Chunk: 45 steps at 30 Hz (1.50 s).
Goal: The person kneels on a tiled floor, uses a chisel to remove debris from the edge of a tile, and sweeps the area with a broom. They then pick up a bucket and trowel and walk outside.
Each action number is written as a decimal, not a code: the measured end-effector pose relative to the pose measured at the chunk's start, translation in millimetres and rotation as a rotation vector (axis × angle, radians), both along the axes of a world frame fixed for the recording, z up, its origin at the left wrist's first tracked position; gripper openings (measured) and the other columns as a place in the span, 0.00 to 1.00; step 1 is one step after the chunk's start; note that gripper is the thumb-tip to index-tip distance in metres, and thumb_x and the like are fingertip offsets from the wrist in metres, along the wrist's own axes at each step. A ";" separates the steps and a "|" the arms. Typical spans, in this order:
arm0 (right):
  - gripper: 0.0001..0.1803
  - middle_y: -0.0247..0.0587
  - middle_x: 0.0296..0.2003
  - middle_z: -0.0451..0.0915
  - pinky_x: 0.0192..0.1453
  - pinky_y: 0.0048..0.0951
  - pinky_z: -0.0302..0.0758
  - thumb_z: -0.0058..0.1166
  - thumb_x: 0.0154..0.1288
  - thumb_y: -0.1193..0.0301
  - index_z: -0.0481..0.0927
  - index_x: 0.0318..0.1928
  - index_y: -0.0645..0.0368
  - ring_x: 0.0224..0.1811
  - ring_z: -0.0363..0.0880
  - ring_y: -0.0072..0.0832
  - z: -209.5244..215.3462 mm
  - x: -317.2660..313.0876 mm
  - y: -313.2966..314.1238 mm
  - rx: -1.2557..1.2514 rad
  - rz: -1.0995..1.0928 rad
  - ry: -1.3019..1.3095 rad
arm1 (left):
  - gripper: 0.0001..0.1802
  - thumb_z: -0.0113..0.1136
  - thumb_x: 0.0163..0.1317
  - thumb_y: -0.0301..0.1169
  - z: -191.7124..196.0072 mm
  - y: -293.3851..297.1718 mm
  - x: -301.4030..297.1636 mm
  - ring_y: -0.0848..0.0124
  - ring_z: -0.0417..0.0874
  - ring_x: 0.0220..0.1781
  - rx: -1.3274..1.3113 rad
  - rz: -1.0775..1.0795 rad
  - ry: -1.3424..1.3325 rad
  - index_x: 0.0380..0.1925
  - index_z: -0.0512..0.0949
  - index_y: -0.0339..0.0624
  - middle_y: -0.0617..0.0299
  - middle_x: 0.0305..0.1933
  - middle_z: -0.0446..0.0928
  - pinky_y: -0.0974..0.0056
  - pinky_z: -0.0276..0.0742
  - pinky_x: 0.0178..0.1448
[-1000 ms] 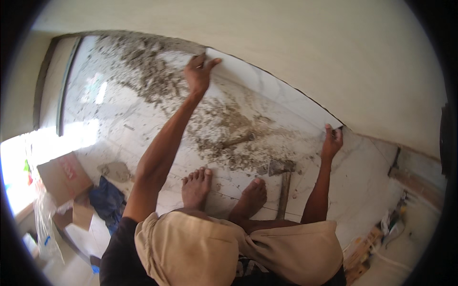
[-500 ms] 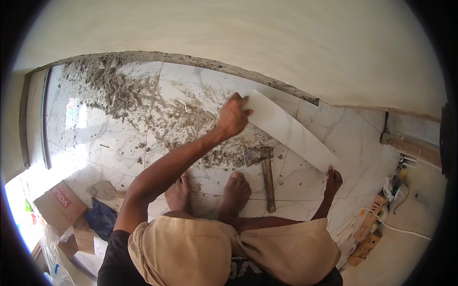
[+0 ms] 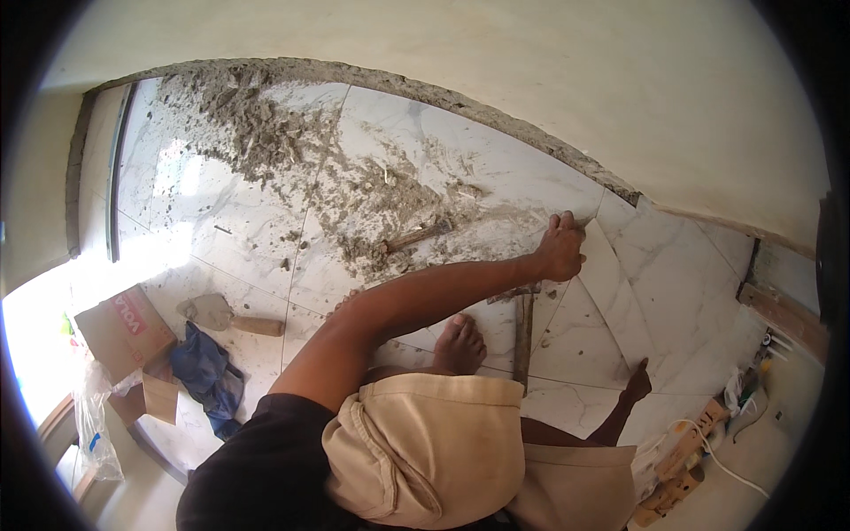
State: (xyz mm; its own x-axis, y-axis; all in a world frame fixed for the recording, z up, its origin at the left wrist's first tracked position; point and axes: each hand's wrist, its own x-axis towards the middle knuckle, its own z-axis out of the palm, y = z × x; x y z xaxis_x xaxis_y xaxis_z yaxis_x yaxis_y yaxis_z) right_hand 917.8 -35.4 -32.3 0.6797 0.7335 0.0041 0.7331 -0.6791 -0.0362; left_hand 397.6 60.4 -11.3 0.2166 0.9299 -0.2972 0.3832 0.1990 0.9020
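We hold a white strip of tile [image 3: 615, 296] slantwise over the tiled floor [image 3: 354, 425] on our right side, one hand at each end. Our left hand [image 3: 560, 250] reaches right across, its grip closed on the far end; our right hand [image 3: 639, 380] has its grip pinched on the near end, though most of its fingers are hidden from us. We likely take both ends because a long, thin, brittle piece handles more safely that way, with neither end left to droop. Whether the strip's underside touches the floor, we cannot tell.

The hammer [image 3: 522, 341] lies just in front of our knees, partly under the left forearm, probably put there to be within easy reach. Beyond it a short wooden handle [image 3: 416, 236] lies in the spread of rubble [image 3: 257, 124], which is heaviest along the wall's rough, cut-back foot [image 3: 496, 111] and so perhaps fell from there. Off to our left, a trowel [image 3: 208, 311] rests flat beside a blue cloth [image 3: 208, 372] and an open cardboard box [image 3: 124, 332], well apart from the strip and seemingly out of the way.
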 end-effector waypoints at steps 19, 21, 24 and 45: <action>0.28 0.60 0.51 0.69 0.62 0.46 0.64 0.57 0.65 0.65 0.65 0.60 0.68 0.56 0.68 0.54 39.4 -397.5 -58.7 -0.047 0.992 0.654 | 0.31 0.56 0.58 0.27 26.4 -155.6 -169.9 0.43 0.69 0.62 -0.033 -0.057 0.794 0.60 0.60 0.25 0.33 0.63 0.61 0.45 0.72 0.58; 0.28 0.60 0.52 0.69 0.63 0.47 0.64 0.54 0.66 0.64 0.64 0.60 0.68 0.57 0.68 0.54 34.0 -384.0 -62.5 -0.027 0.970 0.633 | 0.28 0.55 0.59 0.26 28.1 -156.1 -154.4 0.42 0.73 0.55 0.003 0.094 0.613 0.57 0.61 0.24 0.32 0.57 0.65 0.48 0.77 0.52; 0.25 0.57 0.50 0.70 0.59 0.46 0.68 0.51 0.69 0.62 0.67 0.59 0.68 0.53 0.71 0.53 24.1 -354.2 -71.6 0.051 0.990 0.584 | 0.21 0.52 0.60 0.26 34.7 -152.9 -129.3 0.43 0.79 0.44 -0.088 0.258 0.196 0.49 0.60 0.25 0.34 0.41 0.74 0.48 0.79 0.46; 0.22 0.56 0.48 0.73 0.50 0.44 0.74 0.55 0.65 0.66 0.72 0.54 0.67 0.47 0.76 0.49 35.8 -329.1 21.3 0.165 0.957 0.459 | 0.18 0.57 0.60 0.25 37.5 -180.4 -82.8 0.59 0.84 0.30 -0.155 0.383 -0.392 0.48 0.64 0.36 0.50 0.36 0.77 0.60 0.81 0.27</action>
